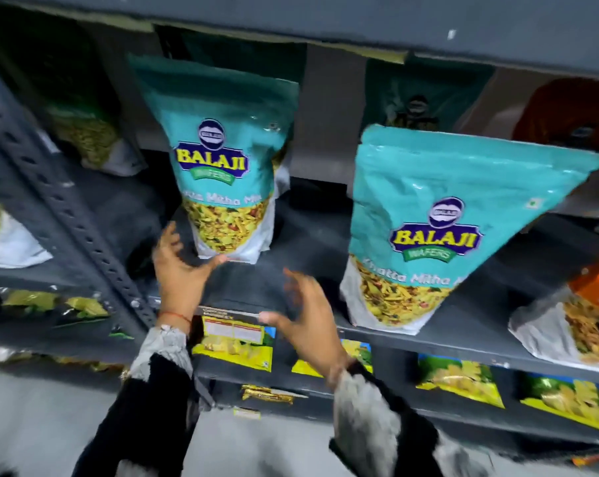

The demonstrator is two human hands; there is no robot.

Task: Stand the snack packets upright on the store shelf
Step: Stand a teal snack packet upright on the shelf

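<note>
A teal Balaji snack packet [222,160] stands upright on the dark grey shelf [439,342], set back from its front edge. A second teal Balaji packet [439,232] stands to the right, closer to the front. My left hand [179,270] is just below and left of the first packet's base, fingers spread, thumb near its bottom edge, holding nothing. My right hand [308,321] hovers over the shelf's front edge between the two packets, fingers apart and empty.
An orange packet [580,325] stands at the far right of the shelf, with darker packets behind. A perforated metal upright [67,208] bounds the bay on the left, with green-yellow packets [95,139] beyond it. Yellow packets [459,383] fill the shelf below.
</note>
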